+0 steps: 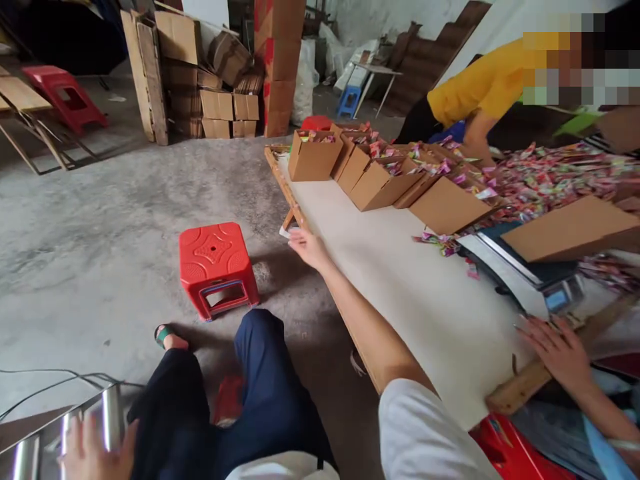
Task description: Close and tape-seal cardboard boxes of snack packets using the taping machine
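Observation:
My left hand (95, 447) is at the lower left, fingers spread, over or beside shiny metal rollers (113, 417). It is slightly blurred, and I cannot tell whether it touches them. My right arm stretches forward along the near side of a white-topped table (370, 267) with a wooden edge. At that edge my right hand (307, 248) has its fingers extended, with no held thing plainly visible. A small white piece (285, 232) shows by its fingertips; whether they touch it is unclear.
Open cardboard boxes (313, 160) of small wrapped packets stand on the table, near a packet heap (555, 173). A co-worker's hand (555, 347) rests by a weighing scale (520, 260). Another person in yellow (480, 80) bends over the far side. A red stool (215, 257) stands ahead.

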Available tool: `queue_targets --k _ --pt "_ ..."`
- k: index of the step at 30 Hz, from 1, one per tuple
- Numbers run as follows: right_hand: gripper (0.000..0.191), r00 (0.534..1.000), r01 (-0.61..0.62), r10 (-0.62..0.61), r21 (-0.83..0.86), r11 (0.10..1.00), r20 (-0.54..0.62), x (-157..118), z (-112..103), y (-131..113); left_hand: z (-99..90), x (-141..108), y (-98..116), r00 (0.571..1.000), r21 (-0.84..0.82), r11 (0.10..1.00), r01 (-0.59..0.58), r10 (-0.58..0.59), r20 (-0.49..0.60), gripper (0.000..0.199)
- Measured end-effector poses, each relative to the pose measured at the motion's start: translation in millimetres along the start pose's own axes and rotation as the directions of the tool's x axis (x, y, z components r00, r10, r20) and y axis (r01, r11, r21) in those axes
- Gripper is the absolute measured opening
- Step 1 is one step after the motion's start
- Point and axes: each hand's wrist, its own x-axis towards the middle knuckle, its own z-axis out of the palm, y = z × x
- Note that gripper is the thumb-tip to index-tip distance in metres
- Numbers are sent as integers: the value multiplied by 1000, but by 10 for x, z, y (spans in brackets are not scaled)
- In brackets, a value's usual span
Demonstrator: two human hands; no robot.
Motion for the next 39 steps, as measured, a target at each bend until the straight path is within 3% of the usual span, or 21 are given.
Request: queue_targets --k 2,4,8,10,12,14,17,20,24,27,31,36,39 --pt "34 993 -57 49 -76 995 -104 526 -225 226 545 147 68 997 -58 996 -72 72 -13 81" --pt "38 983 -85 64 -121 989 -171 934 -309 424 1056 465 267 984 -84 983 -166 171 58 83" --pt "46 978 -74 31 -206 976 -207 1539 -191 607 1941 1447 977 927 -48 961 -273 276 253 76" --pt "50 979 -52 0 -251 967 -204 1827 -109 598 2315 1914 1314 900 1 966 -257 240 363 76" --pt "53 978 -39 -24 -295 955 -206 2143 -77 564 2626 2226 1518 878 60 982 -177 130 460 77" --pt "58 975 -33 -46 -348 937 -218 2497 -112 533 2864 2352 1562 871 116 987 -111 40 489 75" --pt "70 956 -33 -109 -469 883 -272 3085 -261 512 3091 2296 1436 909 145 979 -143 72 411 70" --pt "83 917 -29 -198 -555 831 -345 3665 -411 511 3200 2183 1305 930 166 969 -185 117 349 68" --pt "82 917 -135 -100 -536 833 -385 4170 -450 516 3253 2149 1269 937 200 960 -198 126 325 66" --pt "62 895 -212 -64 -547 810 -441 4231 -442 530 3258 2167 1280 934 213 955 -204 125 335 66" --pt "30 908 -229 -32 -560 796 -417 3934 -573 553 3231 2177 1308 929 219 955 -201 115 352 65" --pt "20 966 -91 -95 -665 741 -238 3028 -988 499 3115 2257 1374 909 162 974 -155 76 410 65" --pt "19 970 -92 -80 -652 753 -229 2309 -1372 433 2976 2374 1495 881 81 995 -50 6 473 69"
